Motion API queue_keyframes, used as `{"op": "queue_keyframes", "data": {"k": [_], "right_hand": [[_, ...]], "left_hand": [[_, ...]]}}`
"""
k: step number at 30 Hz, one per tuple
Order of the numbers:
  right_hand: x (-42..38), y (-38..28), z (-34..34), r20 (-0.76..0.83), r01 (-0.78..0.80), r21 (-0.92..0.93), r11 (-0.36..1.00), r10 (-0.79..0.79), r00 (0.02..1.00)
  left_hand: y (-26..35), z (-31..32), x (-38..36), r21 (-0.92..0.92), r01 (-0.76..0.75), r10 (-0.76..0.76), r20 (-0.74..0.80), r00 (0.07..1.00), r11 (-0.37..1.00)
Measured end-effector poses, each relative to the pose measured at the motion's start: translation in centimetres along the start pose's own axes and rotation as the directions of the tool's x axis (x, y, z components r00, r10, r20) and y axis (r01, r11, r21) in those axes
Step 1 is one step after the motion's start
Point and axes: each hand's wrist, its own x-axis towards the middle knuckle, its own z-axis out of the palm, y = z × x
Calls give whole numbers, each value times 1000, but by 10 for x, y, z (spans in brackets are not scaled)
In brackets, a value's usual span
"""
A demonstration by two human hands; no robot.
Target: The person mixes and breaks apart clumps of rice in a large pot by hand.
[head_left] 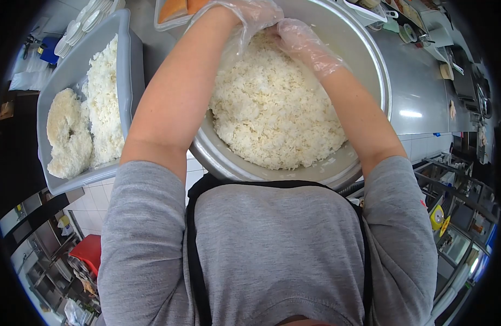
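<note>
A large round metal bowl holds a broad mound of cooked white rice. At the far side of the mound, near the top of the view, my two hands meet, both in clear plastic gloves. My left hand is curled, its glove cuff hanging loose above the rice; the top edge of the view cuts off part of it. Against it sits my right hand, fingers bent and pressed together. Whatever lies between the hands is hidden by the fingers and gloves.
To the left stands a grey plastic tub with more white rice in clumps. Behind the bowl is a container of orange food. Stacked white dishes lie beyond the tub. A steel counter extends right.
</note>
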Motion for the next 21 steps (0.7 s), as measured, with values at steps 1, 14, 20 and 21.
{"op": "queue_keyframes", "data": {"k": [1,14,20,21], "right_hand": [[2,-3,-1,-2,3,1,1000,-3,1000],[9,-8,6,48,36,10,999,-36,998],[1,-2,-4,170,62,160,985,-90,981],[0,-5,-8,184,29,257,966,-79,980]], "left_hand": [[0,-1,0,4,1,-1,1,1000,1000],[0,-4,0,2,-18,18,17,1000,1000],[-1,-3,0,9,-35,34,28,999,999],[-1,-4,-1,7,-36,36,28,999,999]]}}
